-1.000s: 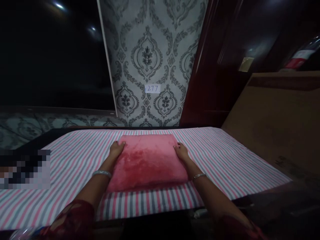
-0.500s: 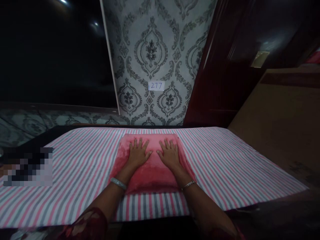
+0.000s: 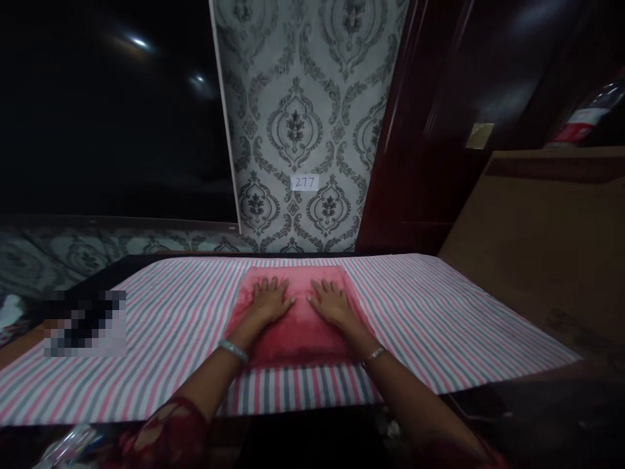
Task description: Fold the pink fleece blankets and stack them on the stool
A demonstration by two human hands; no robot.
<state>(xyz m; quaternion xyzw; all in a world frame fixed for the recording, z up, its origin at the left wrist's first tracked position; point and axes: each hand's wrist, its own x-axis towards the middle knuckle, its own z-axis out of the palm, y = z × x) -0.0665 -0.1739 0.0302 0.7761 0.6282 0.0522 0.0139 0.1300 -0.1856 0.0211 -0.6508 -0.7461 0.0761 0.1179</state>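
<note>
A folded, plush-looking pink and red cloth (image 3: 303, 335) lies flat near the middle of a striped pink, grey and white tablecloth (image 3: 454, 319). On its upper left part rests my left hand (image 3: 270, 301), palm down with the fingers spread. My right hand (image 3: 332, 302) lies the same way on the upper right part, thumb pointing towards the other thumb. A strip of the folded cloth shows between the two hands. Neither hand grips anything. What exact kind of cloth it is, I cannot tell.
Behind the table is a patterned wall with a "277" paper label (image 3: 305, 182). A dark television screen (image 3: 117, 117) stands left. At right are a cardboard box (image 3: 541, 228) and a bottle with a red label (image 3: 581, 124). A blurred-out patch (image 3: 85, 324) covers something on the left.
The camera view has tilted up slightly, so the wall label sits lower and the bottle shows more fully. Both hands remain flat on the folded cloth, at about the same places.
</note>
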